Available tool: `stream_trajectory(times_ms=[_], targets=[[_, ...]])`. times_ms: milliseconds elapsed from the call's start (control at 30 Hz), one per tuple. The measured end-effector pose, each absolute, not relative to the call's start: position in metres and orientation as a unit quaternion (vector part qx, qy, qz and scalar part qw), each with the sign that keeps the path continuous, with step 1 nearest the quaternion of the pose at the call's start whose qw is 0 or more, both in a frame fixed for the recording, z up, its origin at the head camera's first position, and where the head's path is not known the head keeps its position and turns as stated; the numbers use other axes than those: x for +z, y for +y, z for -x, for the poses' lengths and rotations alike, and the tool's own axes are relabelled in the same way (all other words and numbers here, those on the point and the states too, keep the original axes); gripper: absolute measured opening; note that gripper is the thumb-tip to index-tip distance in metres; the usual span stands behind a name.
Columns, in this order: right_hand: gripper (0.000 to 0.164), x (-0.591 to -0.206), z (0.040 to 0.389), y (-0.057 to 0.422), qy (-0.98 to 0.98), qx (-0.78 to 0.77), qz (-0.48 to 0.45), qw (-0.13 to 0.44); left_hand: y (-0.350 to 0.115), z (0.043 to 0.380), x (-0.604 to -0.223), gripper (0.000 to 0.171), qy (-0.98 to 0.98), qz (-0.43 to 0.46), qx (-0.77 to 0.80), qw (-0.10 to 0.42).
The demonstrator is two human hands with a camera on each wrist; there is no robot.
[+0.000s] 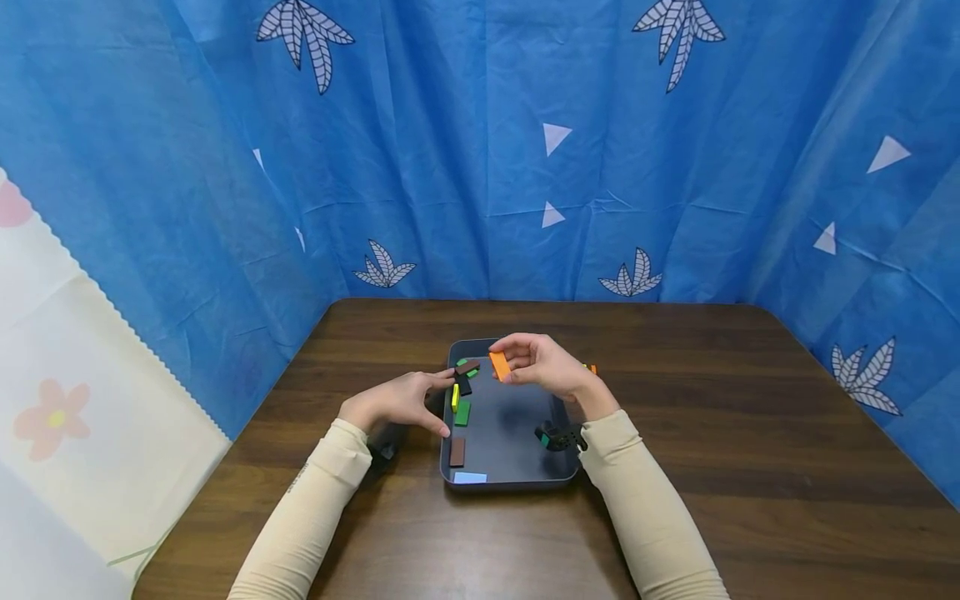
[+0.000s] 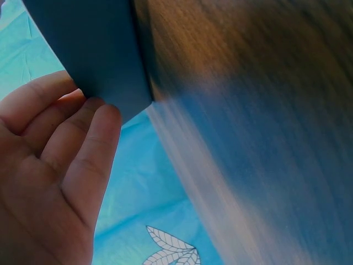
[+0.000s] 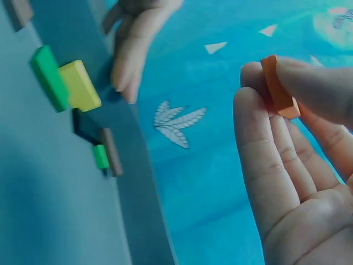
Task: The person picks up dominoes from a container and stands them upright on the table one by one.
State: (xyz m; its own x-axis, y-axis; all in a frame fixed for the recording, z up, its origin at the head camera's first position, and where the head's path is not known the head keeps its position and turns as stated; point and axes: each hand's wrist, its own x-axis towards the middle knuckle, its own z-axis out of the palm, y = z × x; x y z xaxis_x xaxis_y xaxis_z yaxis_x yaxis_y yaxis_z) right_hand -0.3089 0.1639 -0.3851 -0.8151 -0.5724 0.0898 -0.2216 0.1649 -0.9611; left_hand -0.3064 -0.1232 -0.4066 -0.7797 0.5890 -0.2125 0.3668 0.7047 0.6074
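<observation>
Over the far part of a dark grey tray point(image 1: 517, 433), my right hand point(image 1: 546, 367) pinches an orange block point(image 1: 499, 366) between thumb and fingers, raised above the tray floor. My left hand point(image 1: 405, 400) is at the tray's left side, thumb and fingers spread; in the left wrist view its fingertips touch the outer wall. Along the tray's left side lie a brown block point(image 1: 467, 367) over a green piece, a black block point(image 1: 465, 386), a yellow block point(image 1: 455, 398), a green block point(image 1: 462, 413), another brown block point(image 1: 457, 452) and a light blue block point(image 1: 470, 478).
Something orange and yellow point(image 1: 590, 368) shows beyond my right wrist, mostly hidden. A black wrist device point(image 1: 557, 437) sits under the right forearm, above the tray. The brown wooden table point(image 1: 720, 417) ends at a blue curtain point(image 1: 517, 167).
</observation>
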Motion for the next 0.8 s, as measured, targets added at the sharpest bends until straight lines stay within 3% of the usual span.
stream_trajectory(times_ms=[267, 533, 800], targets=[[0.049, -0.369, 0.306, 0.185, 0.746, -0.615, 0.243, 0.074, -0.126, 0.307, -0.406, 0.095, 0.900, -0.286, 0.269, 0.191], [0.053, -0.360, 0.302, 0.213, 0.763, -0.613, 0.202, 0.033, -0.125, 0.306, -0.408, 0.095, 0.903, -0.273, 0.271, 0.193], [0.016, -0.360, 0.302, 0.233, 0.755, -0.640, 0.142, -0.006, -0.126, 0.307, -0.408, 0.096, 0.902, -0.285, 0.265, 0.188]])
